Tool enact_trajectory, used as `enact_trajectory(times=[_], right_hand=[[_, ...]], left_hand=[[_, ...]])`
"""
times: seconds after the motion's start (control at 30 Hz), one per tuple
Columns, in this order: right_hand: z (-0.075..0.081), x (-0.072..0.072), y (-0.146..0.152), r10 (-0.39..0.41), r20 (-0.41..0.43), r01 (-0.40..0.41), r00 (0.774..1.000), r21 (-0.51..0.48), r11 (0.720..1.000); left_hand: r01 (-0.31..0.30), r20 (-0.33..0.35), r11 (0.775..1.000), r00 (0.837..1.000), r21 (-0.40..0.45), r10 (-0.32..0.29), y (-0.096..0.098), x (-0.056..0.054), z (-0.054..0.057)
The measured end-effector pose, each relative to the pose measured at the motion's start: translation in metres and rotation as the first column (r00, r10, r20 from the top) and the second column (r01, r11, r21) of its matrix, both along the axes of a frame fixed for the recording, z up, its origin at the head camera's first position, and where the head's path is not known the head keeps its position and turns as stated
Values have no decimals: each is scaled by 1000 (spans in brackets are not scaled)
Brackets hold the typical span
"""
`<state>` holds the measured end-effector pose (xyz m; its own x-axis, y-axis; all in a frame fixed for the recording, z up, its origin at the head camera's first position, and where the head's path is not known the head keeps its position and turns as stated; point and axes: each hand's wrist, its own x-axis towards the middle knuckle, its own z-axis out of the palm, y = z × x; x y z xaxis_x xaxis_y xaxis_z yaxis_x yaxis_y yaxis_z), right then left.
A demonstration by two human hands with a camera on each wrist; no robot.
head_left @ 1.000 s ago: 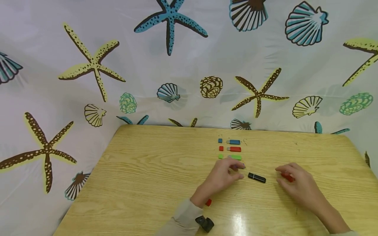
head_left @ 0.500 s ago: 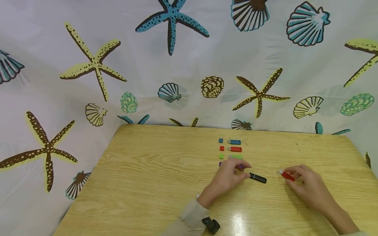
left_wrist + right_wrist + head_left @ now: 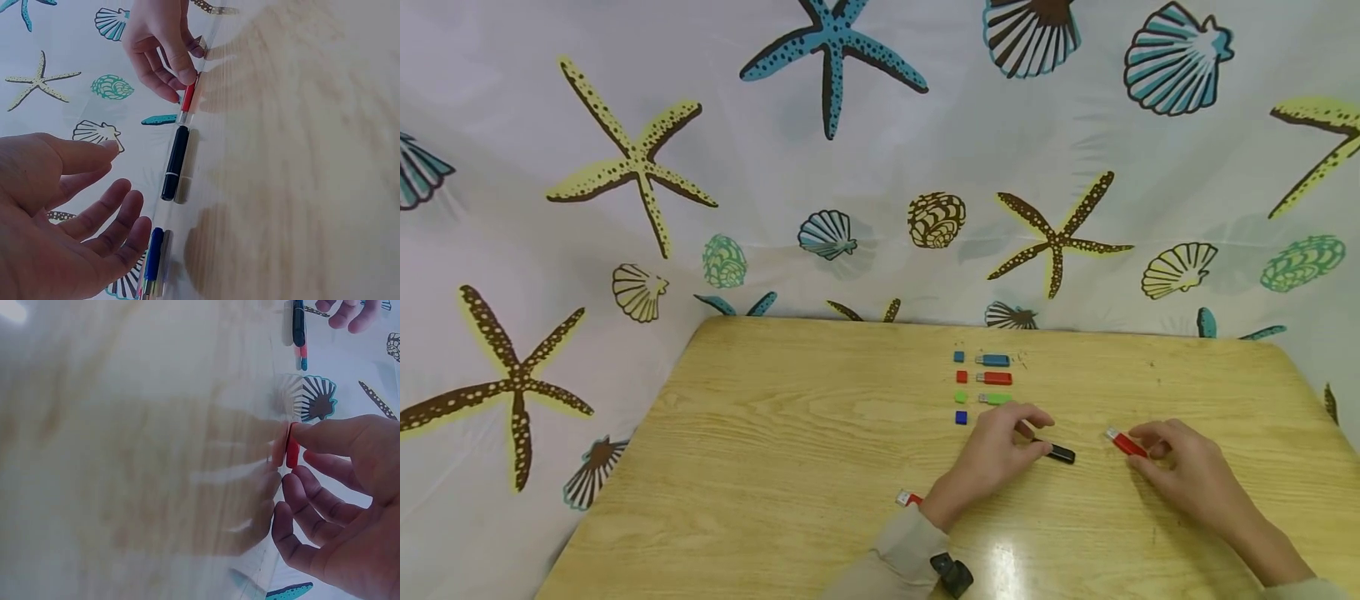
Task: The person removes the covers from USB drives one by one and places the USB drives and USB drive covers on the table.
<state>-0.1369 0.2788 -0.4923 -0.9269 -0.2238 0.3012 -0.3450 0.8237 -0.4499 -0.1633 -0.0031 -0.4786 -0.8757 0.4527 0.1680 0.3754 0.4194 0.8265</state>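
My left hand [image 3: 996,450] hovers at the left end of a black capped USB stick [image 3: 1062,453], fingers loosely bent. In the left wrist view a gap shows between its thumb and fingers, with the black stick beyond. To the right, my right hand [image 3: 1183,467] pinches a red USB stick [image 3: 1126,443] by its rear end; the bare metal plug points left and away. In the right wrist view the thumb lies on the red body [image 3: 292,447]. Another red USB stick [image 3: 908,499] lies partly hidden under my left wrist. A blue USB stick [image 3: 154,255] is hidden by the left hand in the head view.
Blue [image 3: 996,361], red [image 3: 997,379] and green USB sticks [image 3: 994,399] lie in a column at the back. Left of them is a column of small caps, with a dark blue cap [image 3: 961,417] nearest. A shell-patterned cloth [image 3: 880,167] hangs behind the wooden table [image 3: 775,458].
My left hand has moved right to the black stick, uncovering the dark blue cap and part of the near red stick. The right hand has shifted slightly right, and its red stick's metal plug now shows.
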Motion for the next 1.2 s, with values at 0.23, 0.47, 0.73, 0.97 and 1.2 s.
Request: enact_trajectory(times=[0.23, 0.47, 0.73, 0.97, 1.2], right_hand=[[2, -4, -1, 8, 55, -8, 998, -1, 1000], [6, -4, -1, 9, 105, -8, 994, -12, 1000], [7, -1, -2, 14, 131, -12, 991, -20, 1000], [11, 2, -7, 42, 79, -41, 996, -24, 999], [16, 5, -15, 47, 48, -45, 998, -31, 998]], left_hand=[[-12, -17, 999, 1000, -47, 12, 8, -1, -1], [-8, -14, 998, 1000, -69, 8, 14, -2, -1], [8, -6, 998, 1000, -63, -9, 24, -3, -2], [9, 11, 996, 1000, -85, -8, 30, -4, -3], [14, 11, 996, 1000, -87, -13, 34, -5, -3]])
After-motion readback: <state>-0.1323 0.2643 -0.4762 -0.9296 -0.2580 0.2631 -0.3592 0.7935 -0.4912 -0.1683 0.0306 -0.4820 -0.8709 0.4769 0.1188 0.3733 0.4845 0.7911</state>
